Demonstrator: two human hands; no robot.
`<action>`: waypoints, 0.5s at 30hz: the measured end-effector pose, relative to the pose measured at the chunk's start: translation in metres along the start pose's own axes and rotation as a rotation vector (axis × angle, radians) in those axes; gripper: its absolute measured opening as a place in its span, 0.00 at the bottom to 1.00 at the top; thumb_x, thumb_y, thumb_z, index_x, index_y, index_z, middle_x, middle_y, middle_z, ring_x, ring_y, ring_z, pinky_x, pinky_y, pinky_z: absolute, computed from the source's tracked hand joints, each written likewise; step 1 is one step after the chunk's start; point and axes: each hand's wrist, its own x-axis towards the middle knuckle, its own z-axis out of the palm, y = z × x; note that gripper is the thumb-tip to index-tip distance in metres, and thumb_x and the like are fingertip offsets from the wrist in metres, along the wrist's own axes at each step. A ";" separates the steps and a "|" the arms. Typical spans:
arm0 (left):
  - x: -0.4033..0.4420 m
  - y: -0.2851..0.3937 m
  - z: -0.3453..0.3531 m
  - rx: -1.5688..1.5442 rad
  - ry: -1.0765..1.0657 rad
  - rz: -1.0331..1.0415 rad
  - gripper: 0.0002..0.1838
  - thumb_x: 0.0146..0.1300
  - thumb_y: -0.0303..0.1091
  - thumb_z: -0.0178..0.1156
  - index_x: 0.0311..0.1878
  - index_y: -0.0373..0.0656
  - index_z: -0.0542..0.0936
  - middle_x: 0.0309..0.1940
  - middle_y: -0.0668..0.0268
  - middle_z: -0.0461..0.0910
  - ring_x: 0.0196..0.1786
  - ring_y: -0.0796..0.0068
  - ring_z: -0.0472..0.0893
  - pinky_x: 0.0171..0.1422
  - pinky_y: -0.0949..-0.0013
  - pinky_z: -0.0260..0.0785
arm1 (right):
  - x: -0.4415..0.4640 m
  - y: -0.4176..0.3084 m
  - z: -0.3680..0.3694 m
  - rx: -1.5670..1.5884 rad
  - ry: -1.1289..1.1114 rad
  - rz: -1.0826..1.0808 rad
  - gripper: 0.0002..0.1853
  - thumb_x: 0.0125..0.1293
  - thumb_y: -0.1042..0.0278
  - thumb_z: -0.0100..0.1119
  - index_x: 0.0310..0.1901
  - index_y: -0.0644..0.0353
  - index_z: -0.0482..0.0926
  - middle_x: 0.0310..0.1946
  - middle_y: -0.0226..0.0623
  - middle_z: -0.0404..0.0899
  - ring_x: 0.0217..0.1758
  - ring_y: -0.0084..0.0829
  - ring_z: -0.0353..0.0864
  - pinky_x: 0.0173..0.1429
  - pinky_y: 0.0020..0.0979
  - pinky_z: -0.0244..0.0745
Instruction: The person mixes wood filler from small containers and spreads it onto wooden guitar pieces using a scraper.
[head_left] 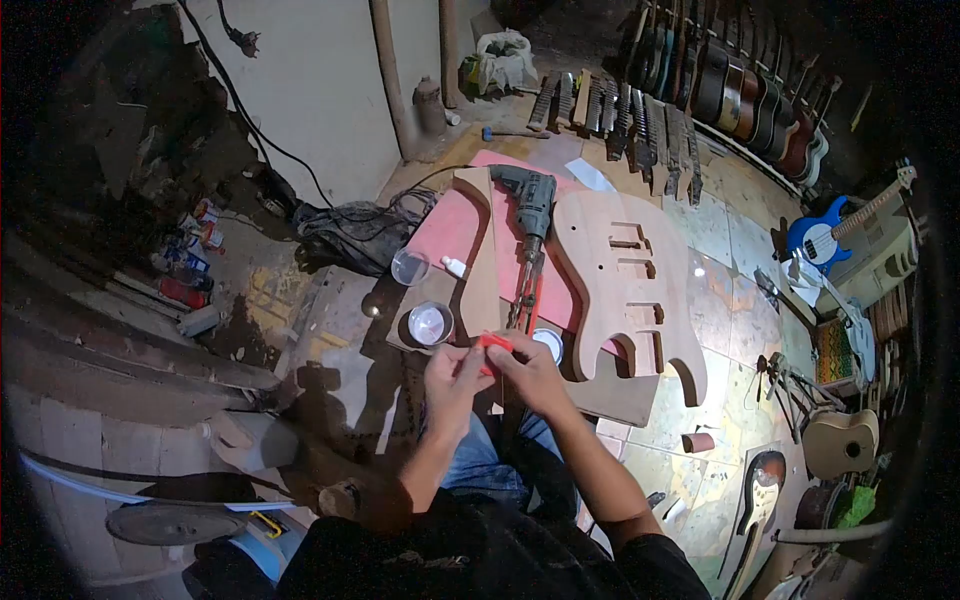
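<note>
Close together in front of my body, my left hand (451, 384) and my right hand (532, 375) both pinch a small red item (493, 346). Its exact shape is too small to make out. Just past my hands lie a power drill (532, 205) and a long wooden piece (480, 260) on a pink sheet (440, 230). To the right is an unpainted wooden guitar body (598, 270) with several cut-out pockets. A round clear container (430, 324) stands left of my hands, and a white-rimmed lid or tub (549, 343) is partly behind my right hand.
A small white bottle (453, 267) and another clear cup (410, 266) are at the left. Guitar necks (640, 125) lie at the back, with a row of guitars (735, 95) behind. A blue guitar (822, 238) is at the right. Black cables (340, 235) lie at the left.
</note>
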 end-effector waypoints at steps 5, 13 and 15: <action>0.014 -0.002 -0.037 0.429 0.224 0.505 0.12 0.62 0.32 0.66 0.34 0.39 0.72 0.33 0.65 0.76 0.33 0.81 0.74 0.35 0.75 0.66 | 0.005 -0.019 0.000 0.393 0.084 0.244 0.13 0.74 0.65 0.49 0.53 0.65 0.70 0.40 0.36 0.79 0.36 0.26 0.82 0.37 0.24 0.77; 0.066 0.003 -0.082 1.187 0.100 0.517 0.44 0.36 0.42 0.78 0.59 0.42 0.71 0.56 0.52 0.73 0.66 0.49 0.64 0.68 0.47 0.53 | 0.010 -0.018 -0.013 0.280 -0.026 0.170 0.08 0.72 0.72 0.50 0.48 0.65 0.70 0.37 0.35 0.78 0.35 0.26 0.82 0.37 0.25 0.79; 0.084 -0.010 -0.087 1.099 0.047 0.492 0.41 0.34 0.42 0.78 0.56 0.41 0.73 0.58 0.53 0.73 0.65 0.50 0.67 0.66 0.46 0.55 | 0.011 -0.025 -0.011 0.205 -0.063 0.137 0.07 0.71 0.74 0.52 0.47 0.65 0.71 0.35 0.34 0.78 0.35 0.24 0.81 0.39 0.25 0.79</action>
